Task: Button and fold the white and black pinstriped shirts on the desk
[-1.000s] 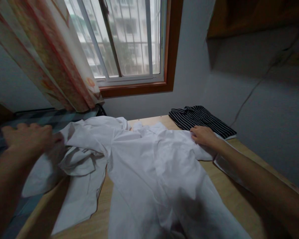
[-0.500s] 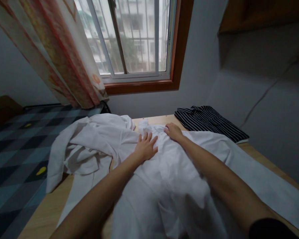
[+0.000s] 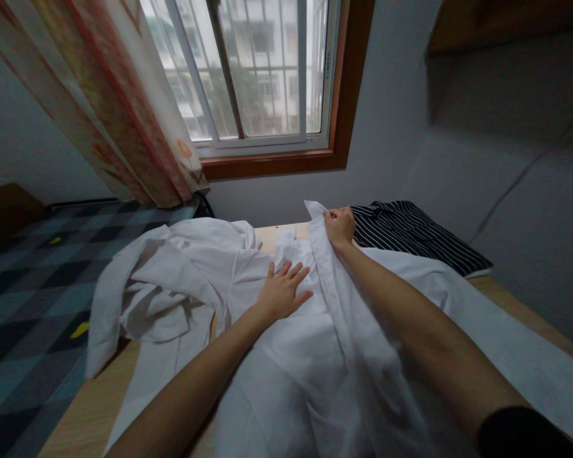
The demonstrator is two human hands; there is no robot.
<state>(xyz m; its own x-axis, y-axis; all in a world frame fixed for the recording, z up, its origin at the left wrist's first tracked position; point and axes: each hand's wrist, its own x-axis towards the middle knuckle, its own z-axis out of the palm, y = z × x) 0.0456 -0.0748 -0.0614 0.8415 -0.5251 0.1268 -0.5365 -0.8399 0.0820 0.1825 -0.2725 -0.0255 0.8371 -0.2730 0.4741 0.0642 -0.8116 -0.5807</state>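
Observation:
A white shirt (image 3: 286,356) lies spread and rumpled over a wooden table, its sleeves out to both sides. My left hand (image 3: 281,294) rests flat on the cloth near the collar end, fingers spread. My right hand (image 3: 340,226) is closed on the shirt's front edge beside the collar and holds that strip raised off the table, with a pointed corner standing up past the fingers. Bunched folds of the shirt's left part (image 3: 172,273) lie toward the bed side. Lower down, the cloth drapes toward me between my forearms.
A folded black shirt with white stripes (image 3: 415,235) lies at the table's far right corner. The wooden table (image 3: 90,407) shows along its left edge. A bed with a checked cover (image 3: 23,286) stands at the left, below a curtain (image 3: 109,95) and beside a window (image 3: 262,76).
My right hand has lifted the shirt's front edge up and slightly right, raising a strip with a pointed corner. My left hand has shifted slightly right and toward me, still flat.

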